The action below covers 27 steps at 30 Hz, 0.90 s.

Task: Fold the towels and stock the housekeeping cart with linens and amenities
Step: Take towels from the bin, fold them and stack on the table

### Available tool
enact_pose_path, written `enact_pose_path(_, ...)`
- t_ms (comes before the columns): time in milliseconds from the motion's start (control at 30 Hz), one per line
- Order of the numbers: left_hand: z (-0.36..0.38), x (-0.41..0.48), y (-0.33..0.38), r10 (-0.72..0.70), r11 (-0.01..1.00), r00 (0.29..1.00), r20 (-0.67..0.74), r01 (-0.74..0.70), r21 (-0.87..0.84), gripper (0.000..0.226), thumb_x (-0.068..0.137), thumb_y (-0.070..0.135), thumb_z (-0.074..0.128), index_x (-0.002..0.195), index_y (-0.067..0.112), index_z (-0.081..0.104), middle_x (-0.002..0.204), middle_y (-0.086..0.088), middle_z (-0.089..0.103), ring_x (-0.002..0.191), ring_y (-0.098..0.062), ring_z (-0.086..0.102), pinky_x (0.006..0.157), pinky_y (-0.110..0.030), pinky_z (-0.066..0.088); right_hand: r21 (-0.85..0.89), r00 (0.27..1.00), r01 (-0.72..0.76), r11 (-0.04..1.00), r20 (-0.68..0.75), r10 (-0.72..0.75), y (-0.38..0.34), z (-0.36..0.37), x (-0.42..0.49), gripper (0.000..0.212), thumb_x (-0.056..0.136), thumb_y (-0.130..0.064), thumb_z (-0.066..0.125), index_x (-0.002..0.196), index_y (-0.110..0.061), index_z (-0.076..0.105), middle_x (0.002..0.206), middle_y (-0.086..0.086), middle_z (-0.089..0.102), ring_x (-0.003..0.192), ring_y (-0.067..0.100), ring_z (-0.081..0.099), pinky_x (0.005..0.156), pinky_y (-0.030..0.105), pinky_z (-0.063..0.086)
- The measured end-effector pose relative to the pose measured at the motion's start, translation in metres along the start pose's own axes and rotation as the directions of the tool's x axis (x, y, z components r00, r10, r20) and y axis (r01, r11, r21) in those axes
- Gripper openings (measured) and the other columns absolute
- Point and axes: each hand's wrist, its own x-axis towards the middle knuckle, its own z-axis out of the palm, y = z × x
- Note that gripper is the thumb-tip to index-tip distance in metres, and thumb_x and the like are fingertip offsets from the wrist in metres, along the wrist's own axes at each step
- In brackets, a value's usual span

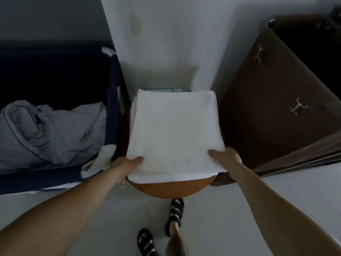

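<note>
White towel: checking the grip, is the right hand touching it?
Touching: the head view shows the right hand with its thumb on the white towel.

The towel (pixel 173 130) lies on the table (pixel 166 190), with the laundry bin (pixel 113 93) holding sheets (pixel 55 133) on its left and the cabinet (pixel 273 111) on its right.

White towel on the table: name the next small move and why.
Probably fold the near edge toward the far edge: left hand and right hand each pinch a near corner of the towel, lying flat on the round table.
</note>
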Motion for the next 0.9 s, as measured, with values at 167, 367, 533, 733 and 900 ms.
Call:
enact_pose_path(167, -0.013, 0.002, 0.01, 0.03, 0.978, 0.999, 0.012, -0.027, -0.207, 0.042, 0.082, 0.044, 0.076, 0.093, 0.007, 0.058, 0.097, -0.014, 0.067, 0.088, -0.032, 0.065, 0.075, -0.04, 0.058, 0.261, 0.995, -0.054, 0.964, 0.099, 0.029, -0.012, -0.008, 0.009, 0.069, 0.067, -0.037, 0.089, 0.118, -0.006, 0.054, 0.114, 0.01, 0.059, 0.102, 0.031, 0.058, 0.094, 0.047, 0.051)
enact_pose_path(367, -0.009, -0.002, 0.01, 0.035, 0.997, 0.999, -0.028, -0.037, -0.065, 0.033, 0.089, 0.038, 0.065, 0.098, 0.012, 0.046, 0.088, -0.008, 0.061, 0.075, -0.024, 0.062, 0.053, -0.026, 0.048, 0.305, 0.966, -0.106, 0.946, 0.257, 0.026, -0.016, -0.01, 0.009, 0.074, 0.068, -0.039, 0.088, 0.125, -0.004, 0.055, 0.122, 0.012, 0.06, 0.109, 0.035, 0.059, 0.099, 0.052, 0.049)
enact_pose_path(533, -0.004, -0.005, 0.0, -0.104, 0.959, 0.994, -0.016, 0.096, -0.267, 0.049, 0.084, 0.055, 0.069, 0.092, 0.011, 0.05, 0.093, -0.015, 0.063, 0.063, -0.025, 0.059, 0.045, -0.026, 0.048, 0.502, 0.888, -0.214, 0.838, 0.457, -0.047, -0.038, -0.034, 0.003, 0.054, 0.068, -0.027, 0.086, 0.113, -0.004, 0.067, 0.108, 0.015, 0.074, 0.094, 0.031, 0.073, 0.078, 0.042, 0.06)
enact_pose_path(733, -0.018, -0.005, 0.004, -0.013, 0.814, 0.965, 0.263, 0.162, -0.558, 0.05, 0.081, 0.056, 0.069, 0.107, 0.014, 0.063, 0.1, -0.022, 0.068, 0.072, -0.037, 0.068, 0.053, -0.038, 0.056, 0.675, 0.857, -0.303, 0.672, 0.502, -0.118, -0.056, -0.052, 0.01, 0.064, 0.068, -0.027, 0.083, 0.127, -0.013, 0.063, 0.125, 0.012, 0.068, 0.12, 0.029, 0.061, 0.092, 0.039, 0.053)
enact_pose_path(900, -0.02, 0.012, 0.008, 0.09, 0.744, 0.938, 0.335, 0.16, -0.649, 0.043, 0.086, 0.036, 0.069, 0.124, 0.02, 0.06, 0.126, -0.017, 0.062, 0.103, -0.034, 0.066, 0.071, -0.044, 0.059, 0.617, 0.836, -0.316, 0.721, 0.54, -0.095, -0.033, -0.042, 0.013, 0.058, 0.07, -0.024, 0.082, 0.122, -0.005, 0.064, 0.119, 0.018, 0.07, 0.102, 0.033, 0.07, 0.078, 0.044, 0.059)
